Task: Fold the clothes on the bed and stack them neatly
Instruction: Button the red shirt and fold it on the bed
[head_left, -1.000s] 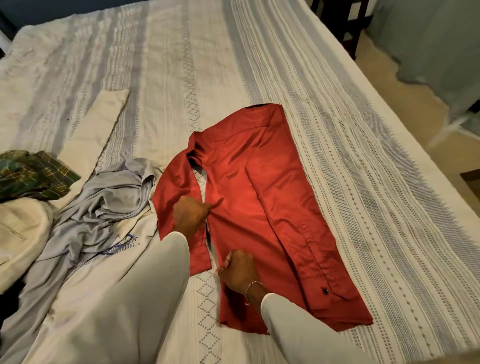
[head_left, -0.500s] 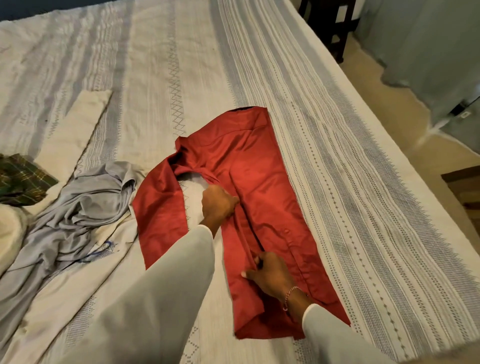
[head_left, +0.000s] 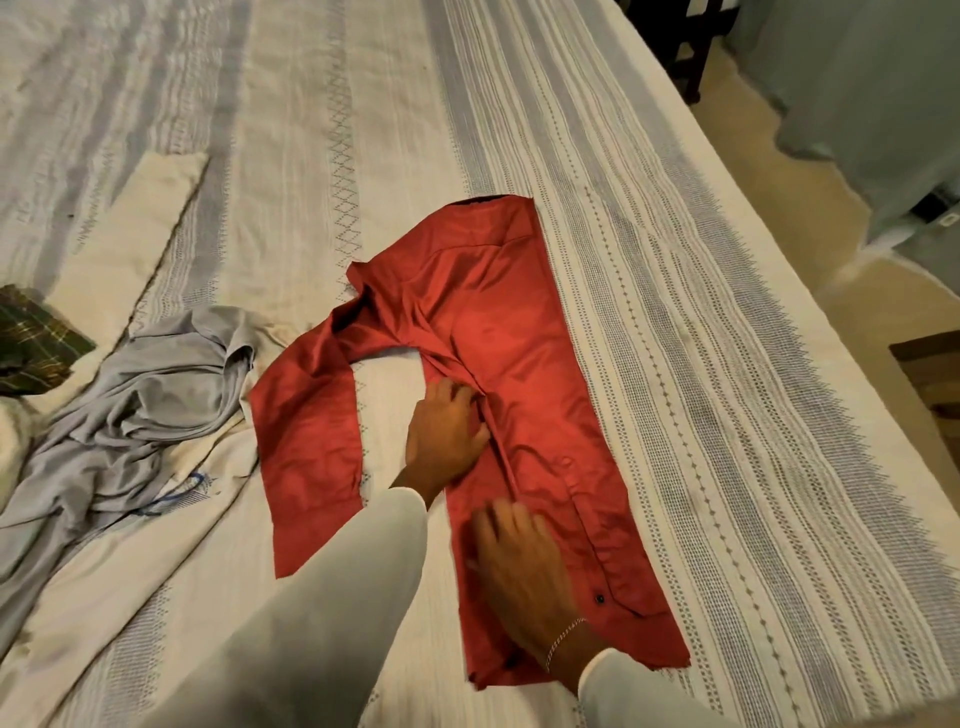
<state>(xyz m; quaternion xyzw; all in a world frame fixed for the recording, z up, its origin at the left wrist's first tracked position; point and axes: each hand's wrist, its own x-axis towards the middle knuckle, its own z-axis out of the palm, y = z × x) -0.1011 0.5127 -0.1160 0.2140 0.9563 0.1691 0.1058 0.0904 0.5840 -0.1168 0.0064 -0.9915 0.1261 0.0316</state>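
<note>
A red button shirt (head_left: 524, 374) lies on the bed, its body folded into a long strip and one sleeve (head_left: 306, 441) spread out to the left. My left hand (head_left: 447, 436) presses flat on the folded left edge of the strip. My right hand (head_left: 524, 566), blurred by motion, lies flat with spread fingers on the lower part of the shirt, near the button placket.
A crumpled grey garment (head_left: 130, 410) lies left of the red sleeve, over a cream cloth (head_left: 119, 561). A green plaid piece (head_left: 36, 348) sits at the far left. The striped bedspread (head_left: 701, 364) ends at the right edge, with floor and dark furniture (head_left: 691, 47) beyond.
My left hand slid right, from the sleeve area to the strip's edge, and flattened. My right hand went from pinching the shirt's edge to lying flat on the cloth. The sleeve now lies spread apart.
</note>
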